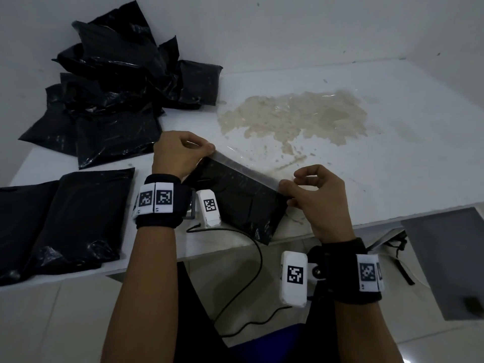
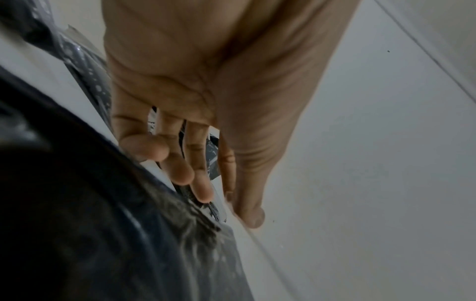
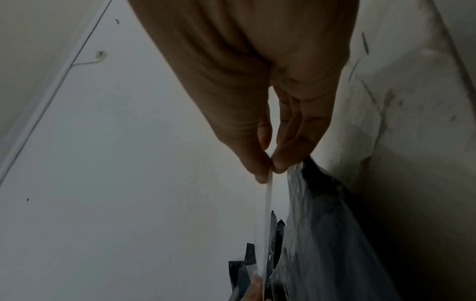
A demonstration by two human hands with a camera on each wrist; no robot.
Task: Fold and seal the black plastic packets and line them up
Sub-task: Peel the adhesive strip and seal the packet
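Note:
A black plastic packet lies at the white table's near edge between my hands. Along its far edge runs a pale sealing strip, stretched between both hands. My left hand pinches the strip's left end with thumb and forefinger. My right hand pinches the right end; in the right wrist view the strip hangs from the right hand's pinch beside the packet. In the left wrist view the left hand has its other fingers loose over the packet.
A heap of loose black packets lies at the table's far left. Two flat packets sit side by side at the near left. A rough beige stain marks the table middle. A black cable hangs below the edge.

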